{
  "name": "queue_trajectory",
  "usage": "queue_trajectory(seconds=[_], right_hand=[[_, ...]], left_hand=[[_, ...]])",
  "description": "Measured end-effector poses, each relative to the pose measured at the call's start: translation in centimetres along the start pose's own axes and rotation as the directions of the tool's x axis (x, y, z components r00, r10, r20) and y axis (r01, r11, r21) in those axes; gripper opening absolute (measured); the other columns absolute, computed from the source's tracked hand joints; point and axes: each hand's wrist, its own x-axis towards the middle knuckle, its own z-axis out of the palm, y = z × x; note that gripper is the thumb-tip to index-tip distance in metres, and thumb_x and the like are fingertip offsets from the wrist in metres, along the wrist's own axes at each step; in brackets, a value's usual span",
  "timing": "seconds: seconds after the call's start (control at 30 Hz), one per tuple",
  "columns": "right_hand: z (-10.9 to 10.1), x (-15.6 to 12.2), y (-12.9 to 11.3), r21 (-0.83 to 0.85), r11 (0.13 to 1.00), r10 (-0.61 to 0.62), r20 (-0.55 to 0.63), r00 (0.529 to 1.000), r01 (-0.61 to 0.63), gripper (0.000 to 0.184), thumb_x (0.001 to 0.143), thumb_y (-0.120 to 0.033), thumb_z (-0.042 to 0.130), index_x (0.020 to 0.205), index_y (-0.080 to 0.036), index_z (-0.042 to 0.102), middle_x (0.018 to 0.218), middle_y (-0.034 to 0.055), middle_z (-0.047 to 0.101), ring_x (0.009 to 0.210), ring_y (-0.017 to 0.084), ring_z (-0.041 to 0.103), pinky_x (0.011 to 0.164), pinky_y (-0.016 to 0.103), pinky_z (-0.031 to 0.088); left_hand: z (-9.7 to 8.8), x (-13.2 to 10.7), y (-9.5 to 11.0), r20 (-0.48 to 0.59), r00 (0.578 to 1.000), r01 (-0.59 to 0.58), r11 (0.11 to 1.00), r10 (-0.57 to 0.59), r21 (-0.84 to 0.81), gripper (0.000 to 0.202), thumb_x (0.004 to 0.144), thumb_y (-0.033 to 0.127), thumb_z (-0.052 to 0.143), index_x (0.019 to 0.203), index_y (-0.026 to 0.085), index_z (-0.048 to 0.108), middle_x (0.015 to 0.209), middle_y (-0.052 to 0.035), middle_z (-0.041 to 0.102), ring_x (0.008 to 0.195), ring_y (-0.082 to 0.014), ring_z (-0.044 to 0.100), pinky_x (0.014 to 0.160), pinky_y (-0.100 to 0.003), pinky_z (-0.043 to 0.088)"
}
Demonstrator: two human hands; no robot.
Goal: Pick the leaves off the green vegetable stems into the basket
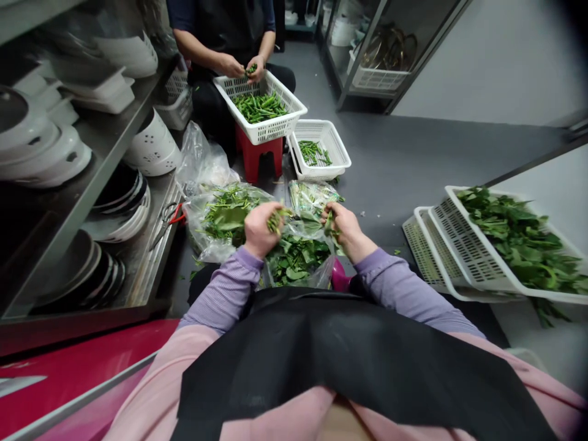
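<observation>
My left hand [258,229] is closed round a bunch of green leafy stems [277,219]. My right hand [345,228] is closed on green stems [329,225] too. Both hands hover over an open clear plastic bag [316,278] full of green leaves [294,257] between my knees. A second clear bag of greens [225,215] lies just left of it on the floor, and a wrapped bundle of greens [310,197] lies beyond my hands.
A person sits opposite, both hands in a white basket of green stems [260,107] on a red stool [257,156]. A smaller white basket [319,150] sits beside it. Stacked white baskets with leaves [505,245] are at right. Steel shelves of dishes [73,184] and red-handled scissors [168,219] are at left.
</observation>
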Motion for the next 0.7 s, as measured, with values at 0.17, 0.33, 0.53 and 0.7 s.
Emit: queue_trajectory(seconds=[0.17, 0.33, 0.53, 0.7], right_hand=[[-1.6, -1.8, -0.4, -0.069, 0.986, -0.137, 0.165, 0.977, 0.150, 0.031, 0.074, -0.052, 0.055, 0.081, -0.023, 0.047, 0.068, -0.0017, 0.050, 0.061, 0.012, 0.047, 0.064, 0.028, 0.043], [-0.8, -3.3, -1.5, -0.339, 0.907, -0.185, 0.211, 0.960, 0.250, 0.027, 0.070, -0.043, 0.062, 0.077, -0.019, 0.053, 0.061, -0.0039, 0.046, 0.056, 0.009, 0.039, 0.058, 0.024, 0.036], [2.3, -3.9, -3.1, -0.482, 0.809, -0.246, 0.245, 0.938, 0.338, 0.022, 0.069, -0.036, 0.062, 0.079, -0.017, 0.065, 0.072, 0.0012, 0.061, 0.066, 0.013, 0.051, 0.067, 0.027, 0.040], [4.9, -3.9, -2.6, -0.490, 0.792, -0.220, 0.328, 0.919, 0.364, 0.024, 0.066, -0.032, 0.066, 0.085, -0.018, 0.069, 0.087, 0.0047, 0.066, 0.078, 0.016, 0.056, 0.079, 0.031, 0.041]], left_hand=[[-2.7, 4.3, -4.4, -0.248, 0.912, 0.304, 0.944, -0.326, -0.124, 0.030, 0.057, 0.017, 0.068, 0.085, 0.015, 0.058, 0.076, -0.0048, 0.062, 0.081, -0.0189, 0.059, 0.076, -0.029, 0.045], [-2.6, 4.3, -3.6, 0.160, 0.872, 0.467, 0.687, -0.463, -0.557, 0.026, 0.060, 0.026, 0.069, 0.078, 0.016, 0.052, 0.067, 0.0001, 0.060, 0.057, -0.0120, 0.058, 0.062, -0.028, 0.047], [0.3, 2.4, -1.0, 0.525, 0.755, 0.655, 0.421, -0.392, -0.628, 0.024, 0.063, 0.025, 0.069, 0.075, 0.017, 0.049, 0.084, -0.0040, 0.065, 0.078, -0.0184, 0.064, 0.075, -0.036, 0.049], [2.0, 1.3, -0.1, 0.602, 0.715, 0.699, 0.381, -0.355, -0.605, 0.019, 0.067, 0.026, 0.067, 0.075, 0.014, 0.054, 0.096, -0.0100, 0.066, 0.096, -0.0246, 0.061, 0.079, -0.039, 0.049]])
